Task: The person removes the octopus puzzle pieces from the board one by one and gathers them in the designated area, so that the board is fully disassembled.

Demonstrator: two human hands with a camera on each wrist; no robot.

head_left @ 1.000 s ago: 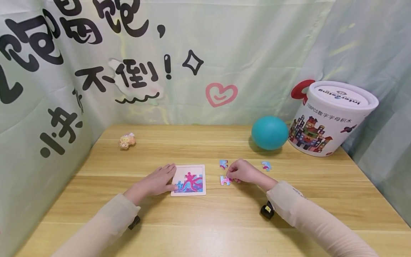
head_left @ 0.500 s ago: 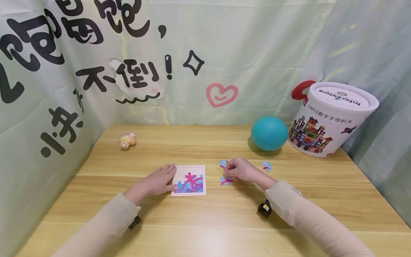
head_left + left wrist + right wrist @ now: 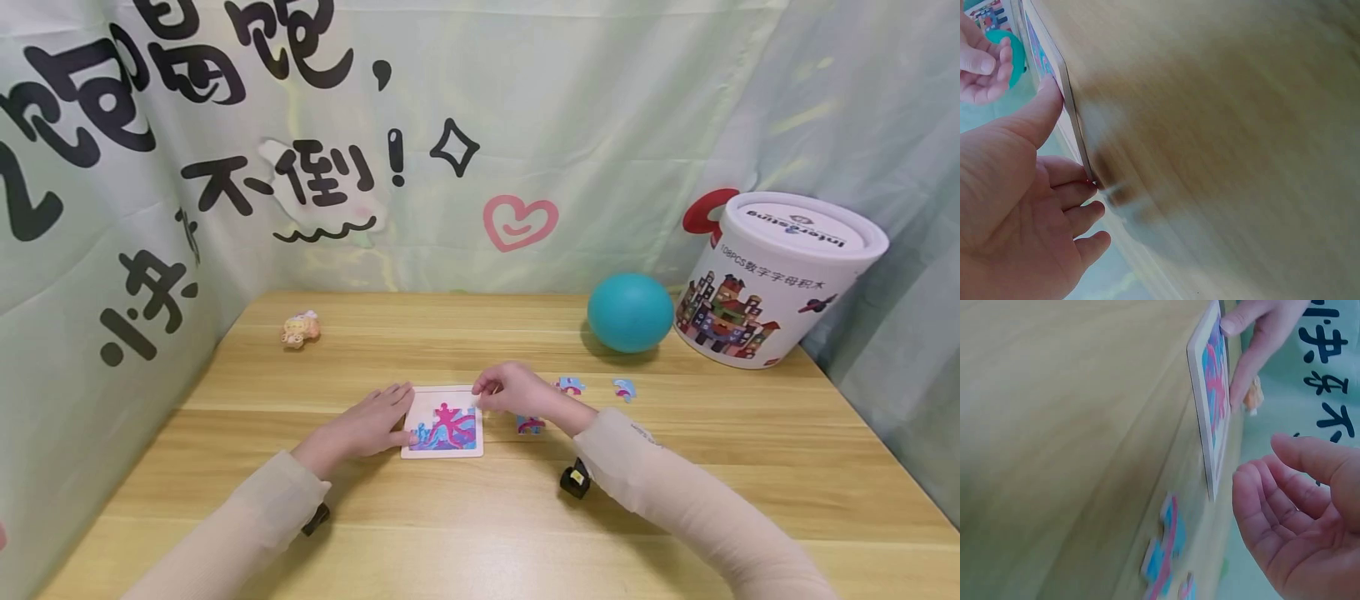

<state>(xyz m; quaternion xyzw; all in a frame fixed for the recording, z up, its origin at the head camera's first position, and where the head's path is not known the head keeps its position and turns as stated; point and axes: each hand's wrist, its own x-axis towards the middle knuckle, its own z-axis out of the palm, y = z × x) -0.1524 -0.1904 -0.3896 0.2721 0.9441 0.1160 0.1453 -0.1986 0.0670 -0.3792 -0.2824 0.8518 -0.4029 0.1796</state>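
A flat, pale puzzle tray (image 3: 423, 398) is partly filled with a pink octopus picture (image 3: 450, 429). My left hand (image 3: 371, 423) rests along the tray's left side, fingers extended, its thumb over the near part and its fingertips by the far left corner. My right hand (image 3: 510, 388) is over the tray's far right corner, thumb and forefinger brought together around a small pale puzzle piece (image 3: 475, 402), mostly hidden by the fingers. Loose blue-and-pink puzzle pieces lie right of the tray: one piece (image 3: 530, 426) near it, another piece (image 3: 572, 386) farther back.
Another loose piece (image 3: 624, 389) lies farther right. Behind it are a teal ball (image 3: 630, 312) and a white block bucket (image 3: 772, 283). A small plush-like figure (image 3: 301, 329) sits at the back left of the wooden table (image 3: 480, 533). Printed cloth hangs behind.
My right hand has moved left from the loose pieces to the tray's far right corner, uncovering the piece farther back. My left hand and the tray have stayed put.
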